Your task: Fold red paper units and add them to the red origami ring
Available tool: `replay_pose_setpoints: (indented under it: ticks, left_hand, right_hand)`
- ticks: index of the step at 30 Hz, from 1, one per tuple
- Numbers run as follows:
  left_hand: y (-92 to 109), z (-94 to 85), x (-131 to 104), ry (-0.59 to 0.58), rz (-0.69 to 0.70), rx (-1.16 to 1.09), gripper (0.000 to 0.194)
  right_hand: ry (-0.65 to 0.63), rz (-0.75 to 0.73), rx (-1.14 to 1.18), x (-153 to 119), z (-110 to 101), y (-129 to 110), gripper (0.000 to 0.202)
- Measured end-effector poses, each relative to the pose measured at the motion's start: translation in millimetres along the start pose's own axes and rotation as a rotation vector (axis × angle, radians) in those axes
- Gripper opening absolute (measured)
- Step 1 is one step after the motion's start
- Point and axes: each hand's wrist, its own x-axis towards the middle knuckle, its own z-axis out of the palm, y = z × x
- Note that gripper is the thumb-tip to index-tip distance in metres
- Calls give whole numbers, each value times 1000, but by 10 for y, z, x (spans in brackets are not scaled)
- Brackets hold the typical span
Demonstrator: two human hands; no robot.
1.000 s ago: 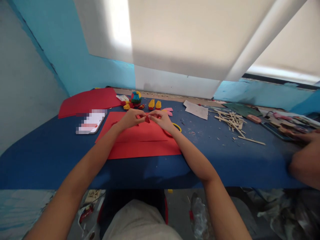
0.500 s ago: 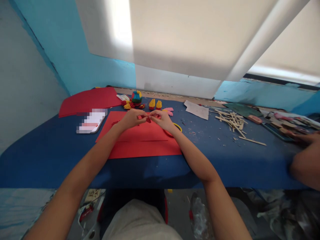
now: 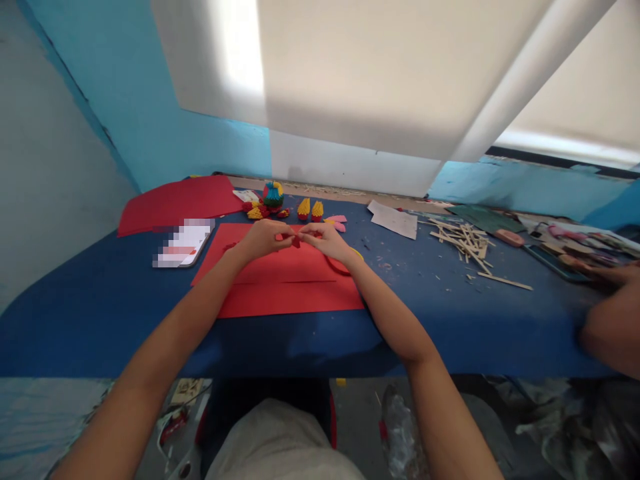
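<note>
Pinching a red piece (image 3: pixel 297 243), left hand (image 3: pixel 264 238) and right hand (image 3: pixel 327 241) partly hide it.

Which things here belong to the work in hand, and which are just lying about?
Likely in use: small red piece, held between left hand and right hand; red sheets beneath.

Apparently just lying about: phone on the left; wooden sticks; pale paper piece.

From here I read the red sheets (image 3: pixel 290 300) as matt paper, the thin sticks (image 3: pixel 469 247) as bare wood, the blue tabletop (image 3: pixel 500 327) as smooth, faintly glossy.
</note>
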Motion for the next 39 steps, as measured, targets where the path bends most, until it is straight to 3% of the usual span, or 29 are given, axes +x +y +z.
replay_pose_setpoints:
  ticks: [22, 39]
  left_hand:
    - [-130, 90, 14, 10, 84, 67, 21]
    - [-23, 60, 3, -5, 80, 29, 23]
  right_hand:
    - [-10, -6, -180, 1, 24, -12, 14]
    - [-32, -41, -199, 13, 44, 64, 10]
